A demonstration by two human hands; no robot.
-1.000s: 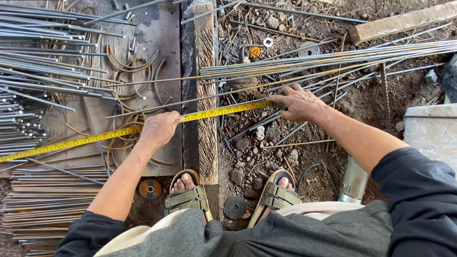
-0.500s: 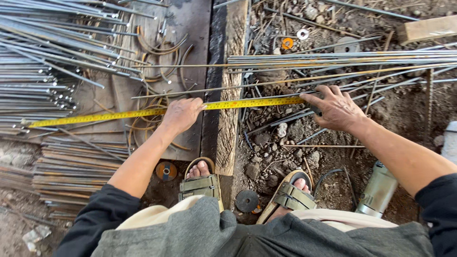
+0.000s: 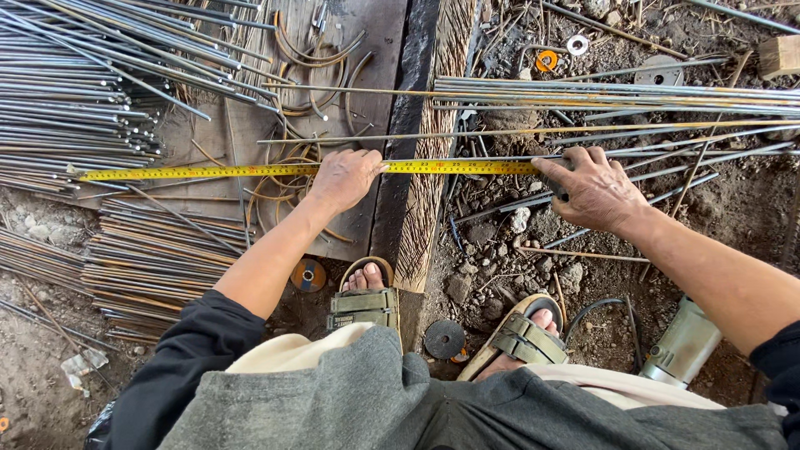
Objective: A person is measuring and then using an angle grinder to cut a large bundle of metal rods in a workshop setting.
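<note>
A yellow tape measure blade point(image 3: 208, 172) runs flat and level across the scene, from a wooden board point(image 3: 367, 50) on the left over to the dirt on the right. My left hand point(image 3: 343, 179) presses down on the blade near its middle, over the board. My right hand point(image 3: 590, 187) grips the tape's case end, which is hidden under the fingers, together with thin steel rods point(image 3: 617, 93) that lie parallel to the blade. One long thin rod point(image 3: 400, 138) lies just above the tape.
Bundles of cut steel rods point(image 3: 75, 92) fill the left side, with rustier ones point(image 3: 158, 258) below. A dark wooden beam point(image 3: 425, 125) stands between my sandalled feet point(image 3: 367, 296). An angle grinder point(image 3: 683, 343) and loose cutting discs point(image 3: 443, 338) lie on the ground by my legs.
The view has shifted so the scene sits further right. Both hands keep their hold on the tape, which now lies level rather than slanted; its free end shows at the left.
</note>
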